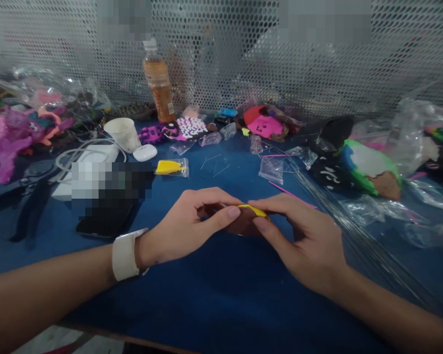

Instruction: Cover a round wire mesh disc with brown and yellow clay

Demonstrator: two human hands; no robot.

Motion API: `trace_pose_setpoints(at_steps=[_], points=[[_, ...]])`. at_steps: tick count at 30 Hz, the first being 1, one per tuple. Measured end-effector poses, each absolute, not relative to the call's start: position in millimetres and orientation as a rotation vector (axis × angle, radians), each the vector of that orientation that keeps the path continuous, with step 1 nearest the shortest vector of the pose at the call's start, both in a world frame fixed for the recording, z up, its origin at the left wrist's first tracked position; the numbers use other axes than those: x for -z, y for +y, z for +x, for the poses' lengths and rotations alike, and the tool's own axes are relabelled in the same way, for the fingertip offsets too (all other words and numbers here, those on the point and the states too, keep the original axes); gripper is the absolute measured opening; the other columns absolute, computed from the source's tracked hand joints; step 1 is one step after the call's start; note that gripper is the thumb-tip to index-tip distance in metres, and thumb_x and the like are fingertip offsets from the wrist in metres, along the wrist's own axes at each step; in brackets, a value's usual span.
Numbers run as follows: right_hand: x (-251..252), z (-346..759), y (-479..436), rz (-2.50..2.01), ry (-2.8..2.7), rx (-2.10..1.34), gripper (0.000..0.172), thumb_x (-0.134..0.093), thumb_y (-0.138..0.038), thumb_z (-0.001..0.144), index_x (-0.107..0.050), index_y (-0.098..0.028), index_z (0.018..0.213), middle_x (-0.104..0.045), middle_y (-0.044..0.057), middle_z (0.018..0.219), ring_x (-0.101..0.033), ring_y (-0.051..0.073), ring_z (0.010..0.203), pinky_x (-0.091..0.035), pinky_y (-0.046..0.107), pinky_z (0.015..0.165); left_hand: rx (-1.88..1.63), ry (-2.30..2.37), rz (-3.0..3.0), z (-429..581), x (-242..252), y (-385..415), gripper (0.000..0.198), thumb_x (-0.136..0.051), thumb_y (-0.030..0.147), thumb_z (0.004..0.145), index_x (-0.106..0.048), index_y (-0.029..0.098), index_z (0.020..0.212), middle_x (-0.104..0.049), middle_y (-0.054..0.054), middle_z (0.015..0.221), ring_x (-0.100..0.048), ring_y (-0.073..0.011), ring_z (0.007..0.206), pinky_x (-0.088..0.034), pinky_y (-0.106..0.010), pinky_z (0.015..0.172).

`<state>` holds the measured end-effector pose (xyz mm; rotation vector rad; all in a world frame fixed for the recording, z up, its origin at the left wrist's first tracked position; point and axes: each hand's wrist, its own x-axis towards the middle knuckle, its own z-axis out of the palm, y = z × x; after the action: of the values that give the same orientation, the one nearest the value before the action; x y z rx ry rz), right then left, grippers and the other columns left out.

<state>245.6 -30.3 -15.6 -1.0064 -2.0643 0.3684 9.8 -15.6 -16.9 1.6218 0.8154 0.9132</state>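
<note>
Between my two hands is a small, flat brown piece (245, 223) with a yellow edge, held just above the blue tabletop. My left hand (197, 221) pinches its left side between thumb and fingers. The fingertips of my right hand (306, 236) grip the yellow edge on the right. What the piece is I cannot make out, as the fingers cover part of it. Beyond my left hand lies a small clear bag (172, 167) with yellow material in it. A thin pink stick (291, 193) lies just behind my right hand.
A black phone (107, 216), a white cup (122, 133) and black-handled pliers (31, 201) lie to the left. A drink bottle (158, 83) stands by the perforated metal screen (221, 54). Long thin wires (358, 236) run along the right, beside colourful clay-like pieces (369, 167) and plastic bags.
</note>
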Motion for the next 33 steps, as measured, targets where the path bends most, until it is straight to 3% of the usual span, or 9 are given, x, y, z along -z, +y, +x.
trace_pose_setpoints(at_steps=[13,20,33], points=[[17.4,244.6,-29.2,-0.980,-2.145,-0.441,0.025,-0.063,-0.015,0.101,-0.072,-0.026,0.122,-0.077,0.004,0.108,-0.076,0.016,0.094,-0.063,0.029,0.079,-0.904,0.920,1.905,12.0,13.9,-19.2,0.014,-0.070,0.029,0.101,-0.080,0.020,0.104,-0.077,-0.003,0.101,-0.071,-0.0127,0.090,-0.055,-0.020,0.080],[18.4,242.8,-28.6,-0.931,-2.105,-0.357,0.017,-0.071,-0.014,0.097,-0.077,-0.022,0.112,-0.077,0.003,0.100,-0.075,0.013,0.086,-0.062,0.023,0.075,-0.974,0.881,2.027,12.7,18.1,-20.1,0.011,-0.070,0.019,0.100,-0.080,0.018,0.104,-0.077,-0.002,0.101,-0.071,-0.0105,0.089,-0.055,-0.019,0.080],[15.7,242.2,-31.6,-0.866,-2.097,-0.461,0.014,-0.071,-0.014,0.095,-0.075,-0.021,0.107,-0.076,0.003,0.097,-0.074,0.014,0.082,-0.060,0.024,0.069,-0.885,0.865,1.981,11.1,13.8,-20.9,0.014,-0.066,0.026,0.103,-0.078,0.019,0.100,-0.074,0.000,0.095,-0.070,-0.0097,0.085,-0.055,-0.020,0.076]])
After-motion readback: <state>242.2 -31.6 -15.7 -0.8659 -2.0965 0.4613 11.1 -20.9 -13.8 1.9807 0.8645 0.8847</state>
